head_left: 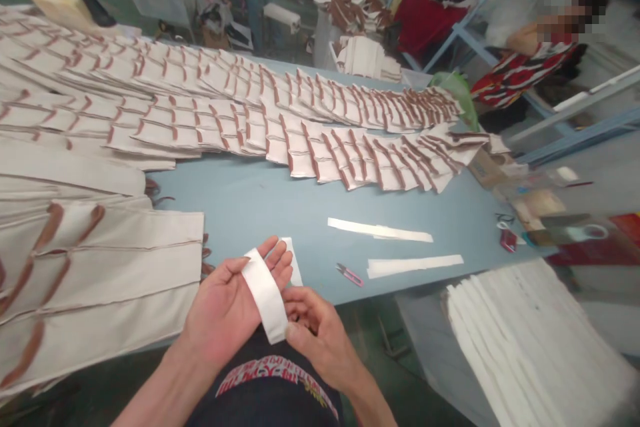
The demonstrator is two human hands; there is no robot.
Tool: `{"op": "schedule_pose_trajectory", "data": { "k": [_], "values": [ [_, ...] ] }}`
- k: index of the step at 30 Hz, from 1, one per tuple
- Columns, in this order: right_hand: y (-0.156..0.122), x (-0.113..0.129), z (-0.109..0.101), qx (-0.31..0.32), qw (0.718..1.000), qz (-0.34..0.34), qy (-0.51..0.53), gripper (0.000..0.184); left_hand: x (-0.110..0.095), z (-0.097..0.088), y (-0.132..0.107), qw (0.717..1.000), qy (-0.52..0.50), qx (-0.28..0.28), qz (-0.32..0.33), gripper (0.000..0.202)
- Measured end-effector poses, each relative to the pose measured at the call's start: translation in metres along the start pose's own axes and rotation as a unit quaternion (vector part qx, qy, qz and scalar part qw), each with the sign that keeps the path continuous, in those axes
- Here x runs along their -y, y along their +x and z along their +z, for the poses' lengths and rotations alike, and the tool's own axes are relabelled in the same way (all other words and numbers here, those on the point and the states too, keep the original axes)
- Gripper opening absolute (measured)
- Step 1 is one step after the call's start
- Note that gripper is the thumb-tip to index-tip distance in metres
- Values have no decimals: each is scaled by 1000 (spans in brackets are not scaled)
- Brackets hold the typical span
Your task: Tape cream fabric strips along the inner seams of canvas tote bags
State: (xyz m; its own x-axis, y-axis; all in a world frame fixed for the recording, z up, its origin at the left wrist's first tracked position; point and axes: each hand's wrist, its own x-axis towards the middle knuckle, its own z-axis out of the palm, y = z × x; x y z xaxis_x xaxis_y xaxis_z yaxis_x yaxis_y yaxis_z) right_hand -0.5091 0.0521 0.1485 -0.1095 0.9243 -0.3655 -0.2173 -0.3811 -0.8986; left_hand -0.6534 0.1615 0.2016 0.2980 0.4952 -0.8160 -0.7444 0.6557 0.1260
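Left hand (227, 310) at lower centre, fingers spread under a white fabric strip (265, 295), right hand (315, 330) pinching its lower end, red thread snips (350, 274) on blue table (260, 203), 2 strips (395, 247) right of them.

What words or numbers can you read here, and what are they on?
On the dark shirt: red and white letters across the front, too blurred and bent to read.
On the white strip: no writing shows.
On the cream fabric pieces: no writing shows.
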Motion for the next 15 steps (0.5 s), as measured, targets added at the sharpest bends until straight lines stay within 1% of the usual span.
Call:
{"op": "schedule_pose_trajectory", "data": {
  "k": [4, 9, 13, 15],
  "values": [
    [-5, 6, 2, 12, 999, 36, 29, 60, 3, 5, 10, 1000, -12, 0, 10, 66],
    [-13, 21, -1, 17, 999, 46, 14, 47, 3, 11, 16, 999, -29, -1, 28, 63],
    [-15, 27, 1, 1, 999, 50, 17, 43, 3, 14, 15, 999, -20, 4, 34, 63],
    [-16, 25, 3, -6, 999, 43, 15, 46, 4, 14, 13, 999, -6, 8, 33, 63]
  ]
}}
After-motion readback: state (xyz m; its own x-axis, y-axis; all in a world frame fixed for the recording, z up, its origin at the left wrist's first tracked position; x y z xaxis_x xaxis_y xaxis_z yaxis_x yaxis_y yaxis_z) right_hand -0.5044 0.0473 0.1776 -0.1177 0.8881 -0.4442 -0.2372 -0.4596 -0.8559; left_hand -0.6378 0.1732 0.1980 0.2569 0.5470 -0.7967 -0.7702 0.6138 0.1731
